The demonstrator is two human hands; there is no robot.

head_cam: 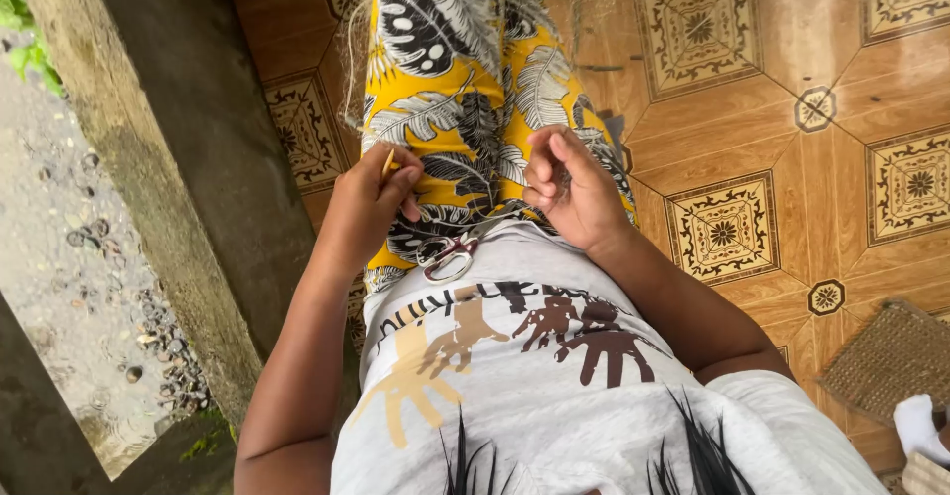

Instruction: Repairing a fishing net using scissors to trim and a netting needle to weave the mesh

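Two-handed, worked over the lap. Pinched a yellow sliver [388, 163] in the left hand [374, 198], fingers [404, 180] clenched on it, its tip poking out toward 12 o'clock. Kept the right hand [572, 190] at 3 o'clock of the left, near but apart, its fingers [550, 163] curled in and pressed tip to tip; could not tell whether a fine thread sat between them, too thin to make out. Hovered both above the yellow leaf-print trousers [465, 79], just 12 o'clock of a metal clip [447, 255] hanging at the hem of the grey shirt [554, 396]. Left a wisp of pale fibres [349, 54] dangling at 11 o'clock of the left hand, beside the concrete ledge [168, 129]. Sat over a patterned tile floor [792, 178], with a woven mat [886, 356] well off at 4 o'clock.

Judged the step as fine finger work at mid-point, sliver gripped and both hands brought close. Judged that a next move would call for a steady left pinch and small, exact right fingertip work, without snagging the clip.
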